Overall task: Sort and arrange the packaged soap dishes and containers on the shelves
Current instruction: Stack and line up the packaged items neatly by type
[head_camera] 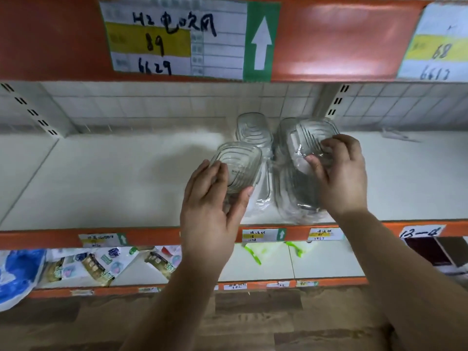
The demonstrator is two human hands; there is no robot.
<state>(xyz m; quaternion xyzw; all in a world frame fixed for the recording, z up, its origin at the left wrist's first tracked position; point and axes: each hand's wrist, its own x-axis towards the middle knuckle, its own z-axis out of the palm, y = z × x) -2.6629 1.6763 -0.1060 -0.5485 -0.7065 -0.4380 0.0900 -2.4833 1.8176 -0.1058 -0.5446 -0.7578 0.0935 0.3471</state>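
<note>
Over the white shelf (101, 178), the left hand (207, 203) grips a clear, ribbed, round-cornered soap dish (240, 165), while at its 3 o'clock the right hand (340, 176) pinches a similar plastic-wrapped dish (309, 138).

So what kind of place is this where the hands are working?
Most likely a shop or stockroom: orange-edged metal shelves carry handwritten price labels, packaged soap dishes sit on the middle one, and bagged goods lie on the one below.
</note>
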